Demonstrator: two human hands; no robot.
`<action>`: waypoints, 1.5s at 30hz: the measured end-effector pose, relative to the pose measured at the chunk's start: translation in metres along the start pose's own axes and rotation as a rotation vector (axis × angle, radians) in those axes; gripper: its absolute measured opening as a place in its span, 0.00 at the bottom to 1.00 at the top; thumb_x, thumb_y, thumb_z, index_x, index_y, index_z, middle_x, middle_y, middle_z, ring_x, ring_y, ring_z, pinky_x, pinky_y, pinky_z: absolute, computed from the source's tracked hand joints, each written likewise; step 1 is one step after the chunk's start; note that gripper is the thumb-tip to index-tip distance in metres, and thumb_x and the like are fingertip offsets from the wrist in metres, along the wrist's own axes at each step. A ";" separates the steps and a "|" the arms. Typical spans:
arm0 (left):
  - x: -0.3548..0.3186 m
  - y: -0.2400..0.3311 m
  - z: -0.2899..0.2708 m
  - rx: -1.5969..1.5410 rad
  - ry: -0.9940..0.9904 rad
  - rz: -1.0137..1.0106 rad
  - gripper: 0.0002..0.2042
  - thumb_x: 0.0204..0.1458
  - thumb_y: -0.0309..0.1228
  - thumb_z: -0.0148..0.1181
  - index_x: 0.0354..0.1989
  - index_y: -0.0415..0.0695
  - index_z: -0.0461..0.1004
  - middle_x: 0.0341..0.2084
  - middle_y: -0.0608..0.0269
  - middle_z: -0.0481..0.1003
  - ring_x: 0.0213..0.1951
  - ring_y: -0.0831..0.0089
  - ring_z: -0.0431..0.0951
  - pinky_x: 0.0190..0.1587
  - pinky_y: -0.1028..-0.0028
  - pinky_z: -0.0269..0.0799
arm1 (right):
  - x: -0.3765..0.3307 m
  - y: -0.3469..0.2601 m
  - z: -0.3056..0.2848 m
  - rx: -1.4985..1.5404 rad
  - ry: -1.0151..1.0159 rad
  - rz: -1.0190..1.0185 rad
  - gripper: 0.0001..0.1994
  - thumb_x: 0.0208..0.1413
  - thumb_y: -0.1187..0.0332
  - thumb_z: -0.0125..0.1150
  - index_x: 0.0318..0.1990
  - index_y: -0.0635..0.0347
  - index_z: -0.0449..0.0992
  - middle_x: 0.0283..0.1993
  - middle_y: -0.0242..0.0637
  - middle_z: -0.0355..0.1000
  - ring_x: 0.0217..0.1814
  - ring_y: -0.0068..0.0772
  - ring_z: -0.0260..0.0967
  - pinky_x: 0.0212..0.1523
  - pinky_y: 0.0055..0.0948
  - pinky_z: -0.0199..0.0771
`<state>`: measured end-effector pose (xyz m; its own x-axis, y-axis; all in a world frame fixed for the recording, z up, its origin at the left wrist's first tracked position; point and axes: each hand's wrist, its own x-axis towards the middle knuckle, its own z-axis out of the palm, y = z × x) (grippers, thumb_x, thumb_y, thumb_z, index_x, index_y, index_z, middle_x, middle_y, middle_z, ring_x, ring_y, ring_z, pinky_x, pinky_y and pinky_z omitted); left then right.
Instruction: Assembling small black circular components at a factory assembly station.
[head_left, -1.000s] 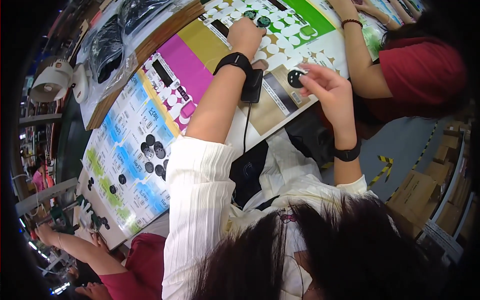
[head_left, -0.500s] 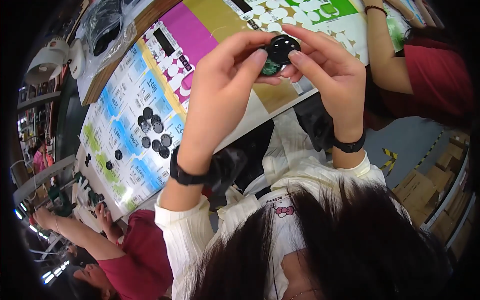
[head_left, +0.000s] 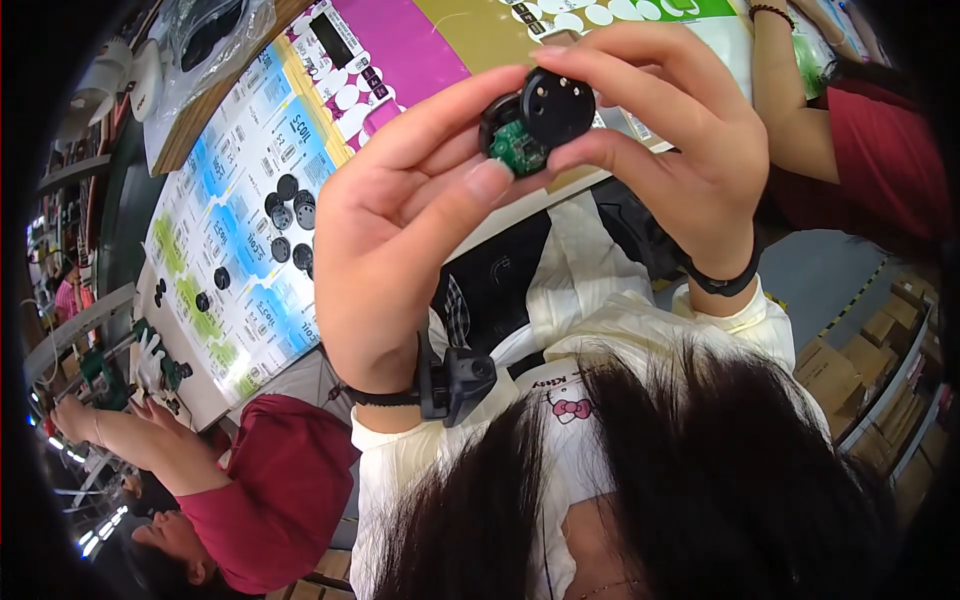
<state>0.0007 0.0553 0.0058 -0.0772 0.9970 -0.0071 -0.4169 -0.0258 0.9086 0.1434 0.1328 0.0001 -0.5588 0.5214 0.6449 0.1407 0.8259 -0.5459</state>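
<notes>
Above the table my left hand (head_left: 385,220) pinches a round black housing with a green circuit board (head_left: 518,150) inside it; the thumb presses at the board's lower edge. My right hand (head_left: 695,150) grips a black round cap (head_left: 558,108) by its rim, between thumb and fingers. Small holes and bright metal dots show on the cap's face. The cap is tilted and overlaps the right side of the board. Whether the two parts are joined cannot be told. Several similar black round parts (head_left: 282,214) lie on the table to the left of my left hand.
Printed sheets in blue, white, green and magenta (head_left: 410,45) cover the table (head_left: 205,395). A wooden ledge with a plastic bag (head_left: 215,50) stands at the far left. Co-workers in red sit at left (head_left: 270,490) and right (head_left: 880,135). Cardboard boxes (head_left: 830,375) stand at the right.
Both hands have come nearer, with the left wrist lower. More of the green board shows beside the black cap, which now stands more upright.
</notes>
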 end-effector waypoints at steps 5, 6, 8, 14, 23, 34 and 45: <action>-0.006 0.005 -0.012 -0.072 -0.084 -0.045 0.22 0.42 0.24 0.54 0.47 0.31 0.58 0.39 0.47 0.67 0.41 0.63 0.69 0.42 0.72 0.67 | -0.001 -0.008 -0.004 0.103 0.000 -0.093 0.22 0.27 0.73 0.64 0.37 0.70 0.70 0.36 0.38 0.61 0.33 0.26 0.62 0.31 0.19 0.66; -0.007 0.005 -0.014 -0.025 -0.108 -0.034 0.23 0.41 0.25 0.55 0.47 0.31 0.58 0.40 0.47 0.66 0.42 0.63 0.69 0.43 0.71 0.67 | 0.000 -0.010 -0.004 0.105 -0.001 -0.093 0.22 0.27 0.73 0.64 0.37 0.70 0.70 0.36 0.38 0.61 0.33 0.26 0.62 0.31 0.19 0.66; -0.007 0.003 -0.015 -0.013 -0.109 -0.030 0.23 0.41 0.25 0.55 0.47 0.31 0.58 0.40 0.48 0.66 0.42 0.63 0.69 0.43 0.71 0.66 | 0.003 -0.014 -0.004 0.076 -0.078 -0.112 0.23 0.26 0.73 0.65 0.37 0.72 0.69 0.36 0.39 0.60 0.33 0.27 0.62 0.31 0.19 0.66; -0.007 0.002 -0.013 0.000 -0.072 -0.005 0.24 0.40 0.25 0.57 0.47 0.31 0.58 0.39 0.50 0.67 0.41 0.66 0.70 0.45 0.72 0.64 | 0.003 -0.015 -0.004 0.063 -0.124 -0.140 0.24 0.26 0.73 0.65 0.37 0.72 0.69 0.36 0.41 0.60 0.33 0.27 0.62 0.31 0.19 0.67; -0.005 -0.002 -0.014 -0.096 -0.114 -0.027 0.22 0.40 0.26 0.56 0.45 0.31 0.60 0.38 0.51 0.68 0.40 0.66 0.70 0.44 0.73 0.65 | 0.004 -0.012 -0.008 0.063 -0.134 -0.203 0.24 0.27 0.73 0.65 0.38 0.73 0.69 0.36 0.42 0.60 0.33 0.28 0.63 0.30 0.19 0.67; -0.008 -0.001 -0.011 -0.048 -0.074 -0.010 0.21 0.42 0.25 0.54 0.45 0.30 0.61 0.38 0.51 0.68 0.40 0.66 0.70 0.44 0.73 0.65 | 0.006 -0.021 -0.006 0.027 -0.138 -0.170 0.24 0.27 0.73 0.65 0.38 0.72 0.69 0.37 0.42 0.60 0.33 0.27 0.63 0.30 0.19 0.67; -0.011 -0.013 0.009 0.192 0.176 0.159 0.14 0.45 0.20 0.48 0.42 0.28 0.62 0.36 0.51 0.69 0.38 0.70 0.70 0.41 0.77 0.65 | -0.013 0.007 0.010 -0.093 0.015 -0.249 0.20 0.29 0.77 0.63 0.38 0.70 0.70 0.36 0.39 0.64 0.34 0.28 0.65 0.30 0.17 0.66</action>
<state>0.0155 0.0450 -0.0018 -0.2901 0.9533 0.0842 -0.2092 -0.1490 0.9664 0.1433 0.1293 -0.0177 -0.5738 0.3019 0.7613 0.0747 0.9450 -0.3184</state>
